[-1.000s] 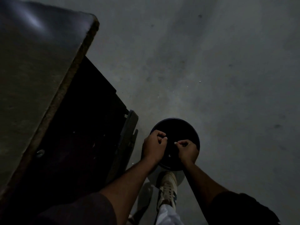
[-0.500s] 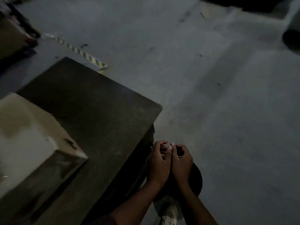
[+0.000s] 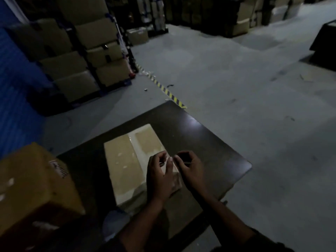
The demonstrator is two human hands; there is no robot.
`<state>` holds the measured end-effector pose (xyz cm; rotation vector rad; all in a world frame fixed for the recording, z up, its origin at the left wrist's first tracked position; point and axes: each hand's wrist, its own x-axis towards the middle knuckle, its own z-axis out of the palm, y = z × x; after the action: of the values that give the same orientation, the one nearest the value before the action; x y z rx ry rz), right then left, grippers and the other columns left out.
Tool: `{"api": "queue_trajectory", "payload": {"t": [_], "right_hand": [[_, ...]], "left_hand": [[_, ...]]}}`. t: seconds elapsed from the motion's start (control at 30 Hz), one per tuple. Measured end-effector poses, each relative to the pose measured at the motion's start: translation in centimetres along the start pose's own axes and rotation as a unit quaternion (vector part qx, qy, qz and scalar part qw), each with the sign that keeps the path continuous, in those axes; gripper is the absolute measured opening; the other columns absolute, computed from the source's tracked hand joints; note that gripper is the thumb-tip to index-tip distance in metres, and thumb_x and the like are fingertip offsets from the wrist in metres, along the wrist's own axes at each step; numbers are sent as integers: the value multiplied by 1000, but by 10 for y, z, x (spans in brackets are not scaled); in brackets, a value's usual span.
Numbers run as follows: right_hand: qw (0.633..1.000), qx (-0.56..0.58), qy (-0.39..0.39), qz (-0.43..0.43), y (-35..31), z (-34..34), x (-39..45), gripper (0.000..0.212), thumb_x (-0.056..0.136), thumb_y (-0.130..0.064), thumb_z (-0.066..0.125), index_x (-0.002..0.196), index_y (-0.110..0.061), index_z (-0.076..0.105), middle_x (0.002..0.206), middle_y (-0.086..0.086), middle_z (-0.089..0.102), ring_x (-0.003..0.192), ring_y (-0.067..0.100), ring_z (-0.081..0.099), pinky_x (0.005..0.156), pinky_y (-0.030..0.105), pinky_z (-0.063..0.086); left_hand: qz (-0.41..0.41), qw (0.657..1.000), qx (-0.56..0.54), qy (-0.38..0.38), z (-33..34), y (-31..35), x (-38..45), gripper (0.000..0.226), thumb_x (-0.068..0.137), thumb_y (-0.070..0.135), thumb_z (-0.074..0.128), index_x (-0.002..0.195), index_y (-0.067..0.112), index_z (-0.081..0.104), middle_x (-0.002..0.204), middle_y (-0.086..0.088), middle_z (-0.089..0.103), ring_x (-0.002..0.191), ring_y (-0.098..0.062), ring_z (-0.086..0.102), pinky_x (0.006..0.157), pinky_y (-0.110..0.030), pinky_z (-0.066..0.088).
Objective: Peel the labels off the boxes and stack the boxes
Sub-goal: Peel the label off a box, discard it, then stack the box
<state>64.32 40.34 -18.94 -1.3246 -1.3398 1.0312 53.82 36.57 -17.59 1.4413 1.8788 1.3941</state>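
A flat taped cardboard box (image 3: 123, 160) lies on a dark table (image 3: 209, 146). My left hand (image 3: 160, 177) hovers over the box's near right corner with its fingers curled. My right hand (image 3: 190, 170) is just beside it, over the table, with thumb and fingers pinched. The fingertips of both hands almost meet; whether a scrap sits between them is too dim to see. A larger cardboard box (image 3: 32, 182) stands at the table's left end, with a white label (image 3: 59, 169) on its top edge.
Stacked cartons on pallets (image 3: 101, 51) line the back left beside a blue wall (image 3: 14, 88). Yellow-black hazard tape (image 3: 163, 88) runs across the grey floor beyond the table. A dark table-like block (image 3: 325, 42) stands far right. More goods fill the back.
The view has swung up from the floor and a black round bin to the table top. Both hands rose from above the bin to over the flat box's corner.
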Motion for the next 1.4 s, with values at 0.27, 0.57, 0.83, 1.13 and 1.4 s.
{"api": "queue_trajectory", "payload": {"t": [0.27, 0.57, 0.83, 1.13, 1.4], "right_hand": [[969, -241, -57, -1, 14, 59, 31, 48, 82, -43, 68, 124, -24, 58, 130, 0, 54, 123, 18, 45, 97, 29, 39], [949, -306, -69, 42, 42, 86, 35, 48, 82, -38, 68, 127, -31, 53, 129, 1, 57, 111, 20, 57, 92, 38, 50], [957, -288, -30, 7, 55, 77, 89, 46, 82, -41, 66, 125, -28, 57, 129, -1, 60, 114, 17, 58, 93, 39, 51], [948, -313, -41, -43, 44, 40, 257, 48, 81, -29, 71, 125, -16, 59, 123, 9, 64, 108, 27, 61, 90, 36, 50], [893, -395, -23, -214, 84, 30, 269, 42, 81, -20, 63, 122, -11, 63, 135, 12, 57, 127, 31, 51, 105, 46, 39]], "left_hand": [[-105, 989, 43, 92, -87, -90, 38, 47, 84, 10, 70, 128, 15, 55, 133, -8, 49, 118, -24, 53, 97, -43, 47], [-202, 970, 60, 123, -88, -139, 53, 87, 66, 4, 85, 140, -2, 40, 145, -20, 31, 127, -40, 40, 107, -51, 37], [-198, 972, -15, 125, -55, -124, 100, 77, 75, -5, 75, 143, 2, 39, 149, -19, 34, 137, -35, 34, 111, -44, 29], [-151, 987, 24, -59, 24, -103, 233, 75, 80, 10, 76, 145, 7, 39, 159, -11, 18, 147, -25, 18, 112, -23, 19], [-85, 988, 47, -122, 49, -115, 214, 142, 41, 71, 83, 154, 26, 9, 160, 12, -7, 143, 4, -1, 113, -20, 11]]}}
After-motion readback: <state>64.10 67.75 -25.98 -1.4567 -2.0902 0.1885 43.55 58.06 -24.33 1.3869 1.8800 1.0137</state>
